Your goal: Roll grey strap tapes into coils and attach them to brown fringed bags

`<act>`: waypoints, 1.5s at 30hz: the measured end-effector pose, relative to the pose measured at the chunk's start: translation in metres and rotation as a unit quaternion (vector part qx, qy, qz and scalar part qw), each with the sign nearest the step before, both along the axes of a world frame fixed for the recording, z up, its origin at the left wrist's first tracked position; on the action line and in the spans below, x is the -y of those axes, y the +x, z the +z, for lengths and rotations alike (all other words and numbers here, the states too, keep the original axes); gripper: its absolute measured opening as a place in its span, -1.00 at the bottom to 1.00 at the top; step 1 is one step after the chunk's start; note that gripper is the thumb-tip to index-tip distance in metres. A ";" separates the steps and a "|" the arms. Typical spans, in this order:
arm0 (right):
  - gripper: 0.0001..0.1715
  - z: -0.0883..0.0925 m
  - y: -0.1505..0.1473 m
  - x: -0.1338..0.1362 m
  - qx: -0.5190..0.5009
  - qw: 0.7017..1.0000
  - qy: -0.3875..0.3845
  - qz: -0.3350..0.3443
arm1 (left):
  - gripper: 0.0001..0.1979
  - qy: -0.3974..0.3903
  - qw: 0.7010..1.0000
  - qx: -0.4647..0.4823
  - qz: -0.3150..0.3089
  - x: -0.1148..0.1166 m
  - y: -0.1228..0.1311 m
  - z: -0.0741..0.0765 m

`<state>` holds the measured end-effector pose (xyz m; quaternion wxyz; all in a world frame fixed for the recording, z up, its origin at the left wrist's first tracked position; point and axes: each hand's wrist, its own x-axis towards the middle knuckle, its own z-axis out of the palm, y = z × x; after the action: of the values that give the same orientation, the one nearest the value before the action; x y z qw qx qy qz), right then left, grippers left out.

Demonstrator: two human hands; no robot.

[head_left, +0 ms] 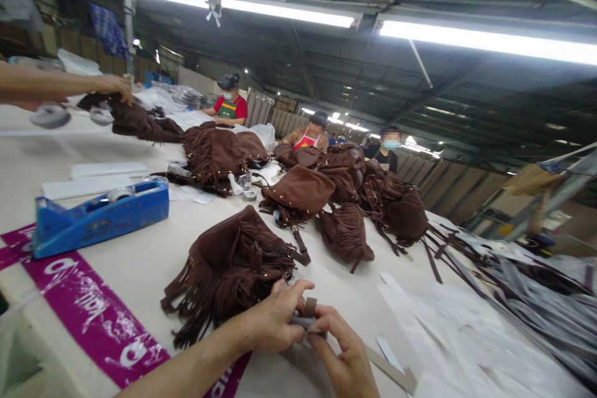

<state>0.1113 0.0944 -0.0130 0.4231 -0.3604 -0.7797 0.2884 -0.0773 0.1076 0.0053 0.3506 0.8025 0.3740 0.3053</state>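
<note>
My left hand point(277, 318) and my right hand point(344, 349) meet at the front of the table, fingers pinched together. Between them is a brown strap end point(310, 306) with grey wrapping point(303, 321) around or beside it; my fingers partly cover it. Just beyond my left hand lies a dark brown fringed bag point(233, 255) with small gold studs, its fringe spread over the table. A short strap with a buckle point(301, 247) sticks out from the bag's right side. A flat beige strip point(392, 370) lies to the right of my right hand.
A blue tape dispenser point(105, 214) stands at left near a purple printed strip point(93, 311). More brown bags point(298, 189) are heaped beyond. White sheets point(443, 311) and grey-wrapped straps point(522, 298) cover the right. A co-worker's hand point(114, 86) touches a bag at far left; several people work behind.
</note>
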 end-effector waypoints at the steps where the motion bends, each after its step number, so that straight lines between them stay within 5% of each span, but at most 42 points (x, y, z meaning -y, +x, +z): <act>1: -0.87 -0.002 0.001 0.000 0.001 1.000 -0.009 0.001 | -0.32 0.001 1.000 0.001 0.002 0.000 0.000 -0.001; 11: -0.88 -0.008 -0.003 0.001 0.008 0.998 -0.018 -0.066 | -0.79 0.017 0.999 -0.029 0.032 0.003 0.000 0.004; 18: -0.82 -0.010 0.001 -0.002 0.154 0.950 0.260 -0.077 | -0.84 -0.001 1.000 -0.002 0.030 0.005 0.001 0.001; 21: -0.78 -0.002 -0.002 0.000 0.161 0.934 0.312 -0.063 | -0.81 -0.037 0.999 -0.007 -0.010 0.002 -0.004 0.002; 26: -0.80 -0.002 -0.003 0.002 0.136 0.938 0.312 -0.060 | -0.78 -0.111 0.991 -0.011 -0.070 -0.006 -0.007 0.003; 35: -0.82 -0.013 0.003 0.011 0.115 0.956 0.255 -0.093 | -0.89 0.035 0.997 -0.073 0.018 0.017 0.009 0.003; 45: -0.96 -0.017 -0.005 0.021 0.019 0.970 0.148 -0.193 | -0.92 -0.005 0.999 -0.033 0.011 0.018 0.009 0.000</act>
<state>0.1068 0.0735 -0.0298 0.5046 -0.4433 -0.7369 0.0760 -0.0680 0.0897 0.0053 0.3384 0.8062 0.3957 0.2808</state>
